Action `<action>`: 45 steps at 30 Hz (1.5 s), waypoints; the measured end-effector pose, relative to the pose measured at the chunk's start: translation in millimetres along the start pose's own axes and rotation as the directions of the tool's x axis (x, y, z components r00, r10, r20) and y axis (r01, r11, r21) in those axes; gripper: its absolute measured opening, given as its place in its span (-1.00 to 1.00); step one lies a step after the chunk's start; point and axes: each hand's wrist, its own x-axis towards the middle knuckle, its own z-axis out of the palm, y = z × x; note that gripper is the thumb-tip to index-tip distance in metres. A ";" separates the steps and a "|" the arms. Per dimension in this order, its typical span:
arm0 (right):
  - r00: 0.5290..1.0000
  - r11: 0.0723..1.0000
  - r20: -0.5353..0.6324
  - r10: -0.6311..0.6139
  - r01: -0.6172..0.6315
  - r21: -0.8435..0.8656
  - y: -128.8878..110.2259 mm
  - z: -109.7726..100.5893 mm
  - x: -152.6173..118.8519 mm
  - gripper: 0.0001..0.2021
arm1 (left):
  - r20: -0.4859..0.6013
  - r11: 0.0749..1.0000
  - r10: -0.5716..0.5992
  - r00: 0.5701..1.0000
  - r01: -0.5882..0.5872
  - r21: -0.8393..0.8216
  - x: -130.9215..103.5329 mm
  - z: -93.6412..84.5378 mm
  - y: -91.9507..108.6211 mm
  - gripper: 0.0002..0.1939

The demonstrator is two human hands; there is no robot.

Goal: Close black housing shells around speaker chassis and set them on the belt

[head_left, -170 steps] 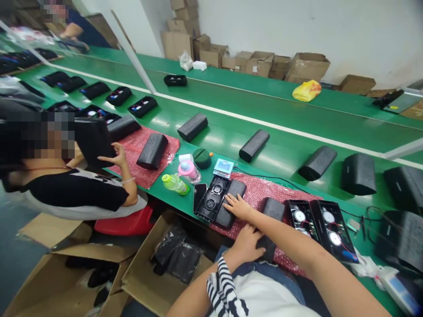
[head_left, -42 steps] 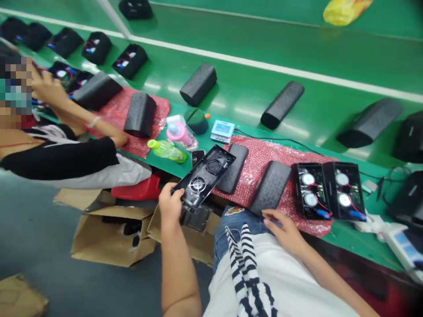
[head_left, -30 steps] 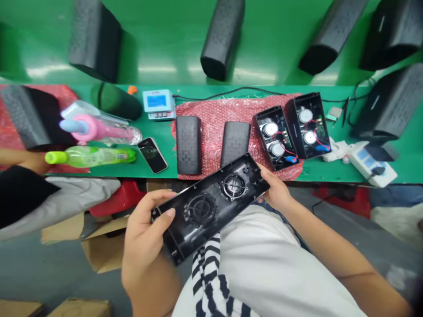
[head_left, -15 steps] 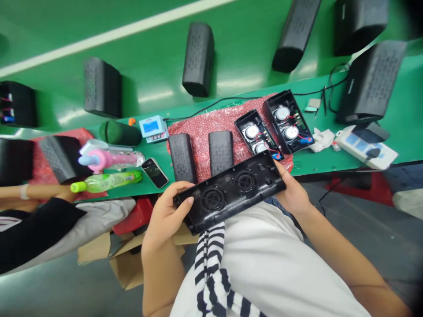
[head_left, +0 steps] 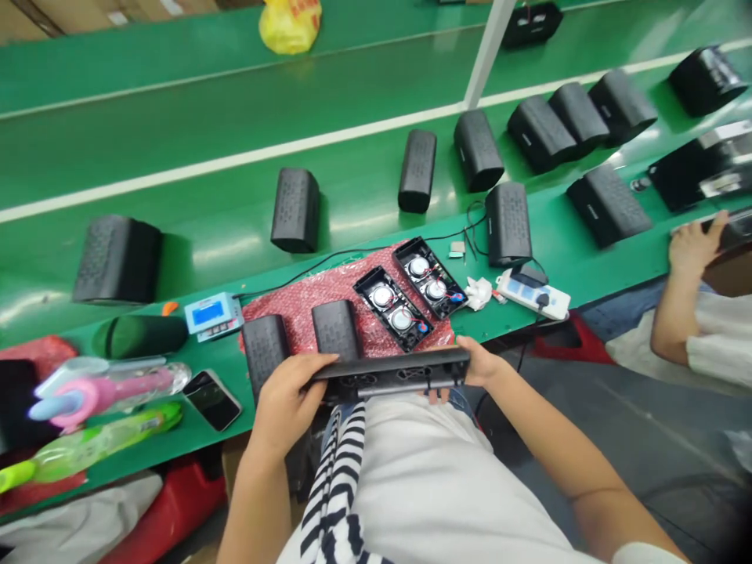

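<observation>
A black speaker housing (head_left: 405,362) is held level over my lap, tipped so that its long edge faces me. My left hand (head_left: 297,392) is closed around its left end, and my right hand (head_left: 479,363) grips the right end with fingertips showing underneath. Just beyond it, two opened speaker halves with white drivers, the nearer one (head_left: 395,309) and the farther one (head_left: 431,280), lie on red bubble wrap (head_left: 305,290). Two black textured speaker covers, one at left (head_left: 265,348) and one at centre (head_left: 336,327), rest near my left hand.
At left are a blue-screen device (head_left: 212,315), a phone (head_left: 212,399), a green bottle (head_left: 99,442) and a pink bottle (head_left: 111,395). A power strip (head_left: 533,294) lies at right. Several black speakers stand on the green line beyond. A co-worker's hand (head_left: 696,243) is at far right.
The housing has been tilted from showing its open inside to nearly edge-on, still in both hands. My view has swung, bringing more of the line and a co-worker at right into sight.
</observation>
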 end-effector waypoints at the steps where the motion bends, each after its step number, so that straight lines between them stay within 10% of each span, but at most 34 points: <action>1: 0.998 0.999 0.064 0.027 -0.025 -0.025 -0.1 -3.9 -1.6 -0.12 | 0.023 0.997 0.061 0.998 -0.062 0.037 4.6 1.4 3.3 -0.66; 7: 0.915 0.976 0.349 0.202 -0.156 -0.154 0.5 -8.7 6.1 -0.20 | 0.103 0.976 0.164 0.981 -0.177 0.131 31.2 19.6 28.0 -0.52; 10: 0.957 0.970 0.224 0.184 -0.141 -0.196 -6.3 -6.2 12.4 -0.21 | 0.040 0.984 0.136 0.990 -0.140 0.111 41.5 27.3 27.4 -0.45; 13: 0.994 0.889 -0.069 -0.084 0.044 -0.455 -27.1 -11.4 11.3 -0.15 | -0.022 0.997 -0.026 0.999 0.027 0.076 45.4 37.5 5.1 -0.21; 15: 0.851 0.681 -0.331 -0.409 0.042 -0.731 -45.8 -21.8 10.8 -0.10 | -0.018 0.970 -0.217 0.976 0.218 0.110 44.3 50.9 -18.2 -0.11; 18: 0.446 0.400 -0.526 -0.724 -0.349 -0.847 -69.5 -46.7 20.5 0.01 | -0.045 0.815 -0.546 0.837 0.542 0.206 40.0 81.3 -47.8 -0.04; 20: 0.342 0.323 -0.555 -0.758 -0.542 -0.776 -76.1 -65.5 34.5 0.06 | -0.054 0.724 -0.657 0.752 0.649 0.235 37.6 102.3 -57.0 0.03; 32: 0.456 0.048 -0.482 -0.748 -0.687 -0.725 -33.0 -106.6 78.3 0.01 | -0.213 0.675 -0.627 0.750 0.659 0.331 32.0 128.4 -55.7 0.05; 45: 0.430 0.048 -0.485 -0.761 -0.709 -0.703 -30.7 -107.4 86.5 0.02 | -0.191 0.672 -0.650 0.736 0.674 0.308 32.9 128.4 -55.4 0.05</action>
